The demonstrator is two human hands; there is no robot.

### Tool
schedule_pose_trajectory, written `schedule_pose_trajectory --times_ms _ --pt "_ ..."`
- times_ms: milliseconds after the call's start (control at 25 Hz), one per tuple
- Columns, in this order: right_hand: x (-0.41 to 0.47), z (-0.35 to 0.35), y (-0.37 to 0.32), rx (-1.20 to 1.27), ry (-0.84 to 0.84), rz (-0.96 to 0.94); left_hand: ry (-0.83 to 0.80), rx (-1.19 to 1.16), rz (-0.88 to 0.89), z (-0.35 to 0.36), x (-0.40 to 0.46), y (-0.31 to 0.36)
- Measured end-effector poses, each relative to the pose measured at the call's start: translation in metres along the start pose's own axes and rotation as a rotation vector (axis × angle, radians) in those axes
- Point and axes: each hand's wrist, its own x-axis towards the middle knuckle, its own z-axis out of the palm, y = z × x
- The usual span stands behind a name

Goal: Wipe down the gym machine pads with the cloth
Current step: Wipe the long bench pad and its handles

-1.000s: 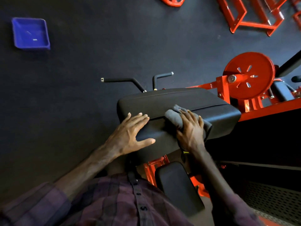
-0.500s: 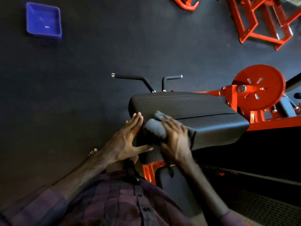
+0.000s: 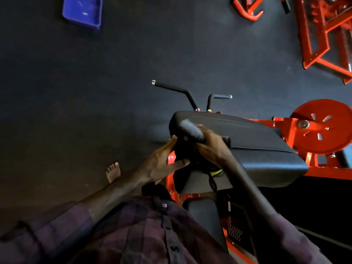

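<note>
Seen from the head view: a rolled grey fabric cloth (image 3: 192,132) bunched in the curled fingers of the right hand (image 3: 211,147), pressed to the near left corner of the black padded vinyl machine pad (image 3: 253,141) on the red steel frame (image 3: 297,128). Left hand (image 3: 162,161) laid flat-fingered against the pad's left side, thumb spread, gripping nothing. Judged soft, light and limp, so best gathered into a wad in the palm rather than pinched by an edge.
</note>
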Motion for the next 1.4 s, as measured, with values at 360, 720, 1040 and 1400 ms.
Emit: schedule_pose_trajectory --times_ms 360,720,1040,1400 --pt "0.020 -0.014 0.077 -0.128 -0.165 -0.127 0.002 -0.167 -0.093 0.010 0.021 0.000" --pt "0.041 -0.012 0.099 -0.121 -0.272 -0.135 0.370 -0.258 -0.194 0.032 0.076 0.005" --pt "0.026 -0.014 0.107 -0.201 -0.318 -0.161 0.374 -0.169 -0.268 0.032 0.099 -0.002" --pt "0.026 -0.020 0.119 -0.197 -0.357 -0.188 0.248 -0.092 -0.258 0.016 0.123 -0.005"
